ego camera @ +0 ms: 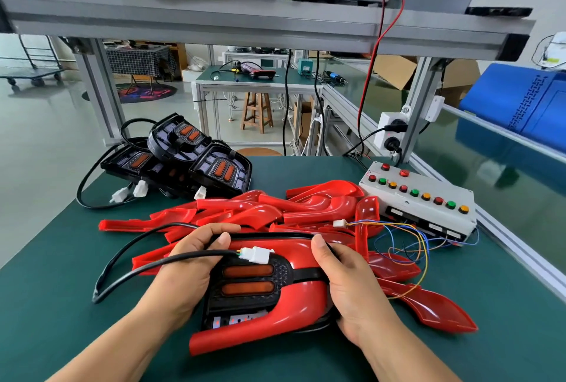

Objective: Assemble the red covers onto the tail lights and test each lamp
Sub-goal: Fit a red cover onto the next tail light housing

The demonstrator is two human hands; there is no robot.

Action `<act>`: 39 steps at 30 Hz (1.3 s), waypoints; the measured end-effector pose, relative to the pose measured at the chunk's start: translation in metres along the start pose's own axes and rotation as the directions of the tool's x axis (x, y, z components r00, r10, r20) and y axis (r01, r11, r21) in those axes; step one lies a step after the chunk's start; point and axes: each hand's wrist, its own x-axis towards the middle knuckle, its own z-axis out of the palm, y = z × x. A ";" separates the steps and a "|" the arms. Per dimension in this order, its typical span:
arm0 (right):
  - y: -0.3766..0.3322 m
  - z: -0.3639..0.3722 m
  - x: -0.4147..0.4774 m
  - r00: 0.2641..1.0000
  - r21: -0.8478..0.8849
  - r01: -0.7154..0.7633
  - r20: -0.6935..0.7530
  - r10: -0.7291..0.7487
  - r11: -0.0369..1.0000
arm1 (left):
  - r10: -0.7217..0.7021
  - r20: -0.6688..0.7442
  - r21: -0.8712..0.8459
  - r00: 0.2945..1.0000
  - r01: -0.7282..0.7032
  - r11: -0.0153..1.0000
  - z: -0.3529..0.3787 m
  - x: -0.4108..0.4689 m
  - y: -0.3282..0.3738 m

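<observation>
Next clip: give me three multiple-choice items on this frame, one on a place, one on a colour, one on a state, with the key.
1. Where is the button box?
A. left of the red covers
B. right of them
C. on top of them

2. What colour is the connector lying on the held lamp?
A. blue
B. yellow
C. white

3. Is that connector plugged in?
A. no, it lies loose
B. yes, into the box's lead
C. yes, into a second lamp

Key: 1 B, the box stands at the pile's right; 2 C, its housing is white; 3 A, the box's lead plug lies apart on the covers.
</observation>
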 end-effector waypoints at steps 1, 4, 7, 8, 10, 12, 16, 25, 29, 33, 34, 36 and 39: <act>-0.001 0.000 -0.001 1.000 0.000 -0.006 -0.001 0.006 1.000 | -0.015 0.018 -0.006 1.000 0.015 1.000 0.001 0.000 0.003; -0.004 0.000 -0.002 1.000 -0.008 -0.008 0.006 0.009 1.000 | 0.050 0.034 0.173 0.998 -0.055 0.983 -0.004 -0.004 0.016; -0.007 0.000 -0.001 0.999 -0.021 -0.024 0.026 0.025 0.999 | 0.276 -0.072 0.458 0.958 -0.214 0.863 -0.021 -0.011 0.028; -0.007 0.000 -0.001 0.999 -0.022 -0.034 0.027 0.035 0.999 | 0.292 -0.080 0.491 0.953 -0.217 0.844 -0.023 -0.010 0.029; -0.009 0.001 -0.002 0.999 -0.015 -0.044 0.025 0.044 0.999 | 0.113 0.223 0.514 0.968 -0.215 0.830 -0.032 -0.028 0.022; -0.011 0.001 -0.004 0.999 0.003 -0.046 0.030 0.046 0.999 | -0.037 0.410 0.612 0.911 -0.245 0.752 -0.034 -0.043 0.017; -0.012 0.002 -0.004 0.998 -0.003 -0.035 0.044 0.035 0.999 | 0.352 0.678 0.597 0.645 -0.763 0.247 -0.036 -0.049 0.022; -0.008 -0.001 -0.003 0.998 0.059 -0.050 0.035 0.048 0.997 | 0.537 0.570 0.591 0.622 -0.764 0.257 -0.026 -0.044 0.010; -0.004 -0.003 -0.001 0.997 0.077 -0.058 0.049 0.054 0.995 | 0.588 0.467 0.626 0.660 -0.717 0.308 -0.018 -0.053 0.001; -0.003 -0.008 0.001 0.992 0.087 -0.105 0.085 0.098 0.991 | 0.643 0.367 0.629 0.673 -0.688 0.362 -0.017 -0.059 -0.001; -0.003 -0.009 0.001 0.990 0.088 -0.109 0.096 0.100 0.990 | 0.639 0.360 0.631 0.680 -0.682 0.370 -0.017 -0.059 0.000; -0.003 -0.010 0.000 0.987 0.096 -0.112 0.130 0.099 0.989 | 0.624 0.364 0.639 0.691 -0.673 0.373 -0.016 -0.059 0.001; -0.006 -0.014 -0.001 0.975 0.122 -0.113 0.203 0.087 0.986 | 0.622 0.378 0.651 0.686 -0.674 0.348 -0.012 -0.059 -0.001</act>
